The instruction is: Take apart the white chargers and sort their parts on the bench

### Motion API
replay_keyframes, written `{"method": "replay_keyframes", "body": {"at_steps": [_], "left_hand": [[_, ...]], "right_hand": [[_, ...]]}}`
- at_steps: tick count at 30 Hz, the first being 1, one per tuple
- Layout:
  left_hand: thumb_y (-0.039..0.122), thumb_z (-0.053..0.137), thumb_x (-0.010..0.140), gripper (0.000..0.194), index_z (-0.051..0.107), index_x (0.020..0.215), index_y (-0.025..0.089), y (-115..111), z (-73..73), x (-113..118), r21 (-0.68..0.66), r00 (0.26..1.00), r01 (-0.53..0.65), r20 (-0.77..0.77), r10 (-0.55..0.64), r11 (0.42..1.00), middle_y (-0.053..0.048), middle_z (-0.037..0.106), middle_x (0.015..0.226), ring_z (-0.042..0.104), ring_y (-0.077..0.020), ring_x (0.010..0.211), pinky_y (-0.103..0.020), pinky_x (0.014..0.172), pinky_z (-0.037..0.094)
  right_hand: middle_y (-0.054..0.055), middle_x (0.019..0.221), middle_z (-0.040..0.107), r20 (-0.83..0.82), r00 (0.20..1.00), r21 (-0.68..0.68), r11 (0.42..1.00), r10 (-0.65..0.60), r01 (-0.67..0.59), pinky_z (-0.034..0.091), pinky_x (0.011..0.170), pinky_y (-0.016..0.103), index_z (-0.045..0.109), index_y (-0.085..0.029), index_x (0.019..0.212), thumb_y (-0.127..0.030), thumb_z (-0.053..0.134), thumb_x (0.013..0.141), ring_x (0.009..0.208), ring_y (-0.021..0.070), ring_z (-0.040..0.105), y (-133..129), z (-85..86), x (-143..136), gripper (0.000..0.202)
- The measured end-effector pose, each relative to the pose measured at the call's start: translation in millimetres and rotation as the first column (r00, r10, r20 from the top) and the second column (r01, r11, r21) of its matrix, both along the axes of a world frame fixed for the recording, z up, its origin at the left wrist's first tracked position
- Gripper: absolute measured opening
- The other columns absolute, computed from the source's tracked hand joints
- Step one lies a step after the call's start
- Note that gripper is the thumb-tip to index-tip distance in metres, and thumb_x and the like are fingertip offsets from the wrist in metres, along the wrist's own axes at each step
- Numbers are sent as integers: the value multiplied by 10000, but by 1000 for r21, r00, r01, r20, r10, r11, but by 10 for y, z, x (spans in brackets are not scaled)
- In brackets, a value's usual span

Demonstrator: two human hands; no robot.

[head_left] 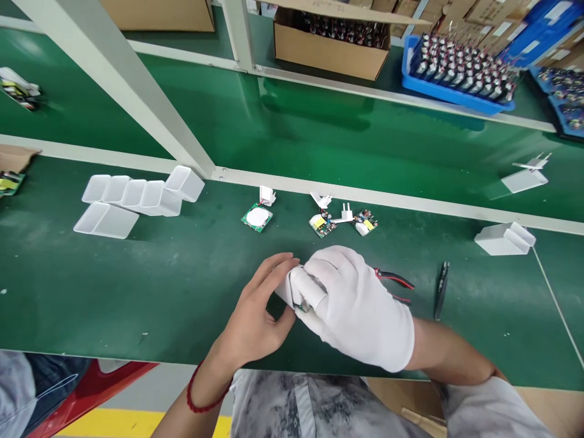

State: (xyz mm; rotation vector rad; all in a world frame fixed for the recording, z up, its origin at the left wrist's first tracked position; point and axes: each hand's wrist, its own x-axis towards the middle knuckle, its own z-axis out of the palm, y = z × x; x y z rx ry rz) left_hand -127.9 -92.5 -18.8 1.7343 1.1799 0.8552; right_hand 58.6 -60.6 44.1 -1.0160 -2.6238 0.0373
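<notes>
White casing [283, 291]: held between two hands above the green surface [182, 286], close to its near edge, a bit of circuit board [302, 308] showing at the open end.
Left hand [258, 316]: bare, a red bracelet [205, 395] at the wrist, its fingers bent over the far side of the casing and its thumb on the near side, clasping it.
Right hand [360, 310]: in a white glove, fingers curled over the open end, touching the casing; whether they pinch the board is hidden.
Boards beyond the hands: one with a white disc [258, 217] beside a white plug piece [267, 195], and two with yellow parts, left [322, 224] and right [365, 223], lying near pronged plug pieces.
Tools at right: red-and-black pliers [396, 278], partly behind the glove, and dark tweezers [441, 291] farther right.
Empty white cases: a cluster [132, 198] at far left, more [504, 238] at far right.
Shelf above: an open cardboard box [331, 52] and a blue tray [456, 97], both packed with small parts.
</notes>
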Motion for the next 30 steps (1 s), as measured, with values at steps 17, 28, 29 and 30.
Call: {"method": "replay_keyframes", "body": {"at_steps": [17,28,29,30], "left_hand": [[193,641,870,568,454,1403,253,-111,-49,46,-38,884,-171,436,170,985,-150,398,1514,399,-308,1409,-460,1140,386],[363,471,990,350,641,1262,222,-112,15,-72,-195,931,-111,322,170,975,-97,599,1352,599,-243,1160,-346,978,492],[358,460,994,353,632,1272,225,-118,19,-81,-176,936,-106,314,158,979,-99,591,1361,587,-242,1177,-353,997,480],[355,450,998,358,623,1283,226,-124,23,-89,-166,941,-99,306,147,981,-103,594,1356,585,-241,1176,-358,1002,478]], "right_hand": [[78,1038,642,-466,842,-826,474,-272,-304,490,968,433,533,-175,1281,-526,482,953,976,221,608,28,-370,-141,483],[-4,755,535,-546,720,-838,281,-429,-467,491,683,299,593,-162,942,-543,609,879,705,137,513,-47,-496,-216,387],[-15,705,507,-557,713,-831,283,-427,-479,467,643,287,577,-168,850,-541,610,878,675,134,498,-45,-505,-223,375],[-21,669,484,-565,707,-825,278,-426,-492,441,612,278,552,-173,777,-535,610,879,655,132,487,-44,-512,-230,381]]}}
